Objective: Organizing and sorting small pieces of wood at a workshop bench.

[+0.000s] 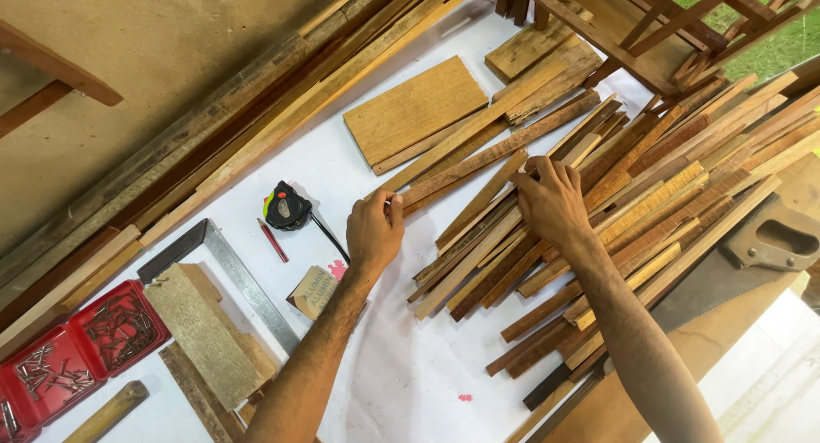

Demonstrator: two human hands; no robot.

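white table sheet (pixel 410 383), spread under everything. heap of thin wooden slats (pixel 615 212), fanned across the right half, overlapping. long planks (pixel 256 127) stacked along the wall edge, upper left. flat square board (pixel 414 108) above the heap. handsaw (pixel 735 264) at far right, blade tucked under slats. steel square (pixel 243 276) lower left, beside red tray of nails (pixel 77 349). right hand (pixel 553 205), fingers curled, pressing on the slats mid-heap. left hand (pixel 374 231), fingers closed, pinching end of one slat (pixel 461 171) at the heap's left edge. black tape measure (pixel 286 206) near left hand. red pencil (pixel 273 240) just beside the tape measure.
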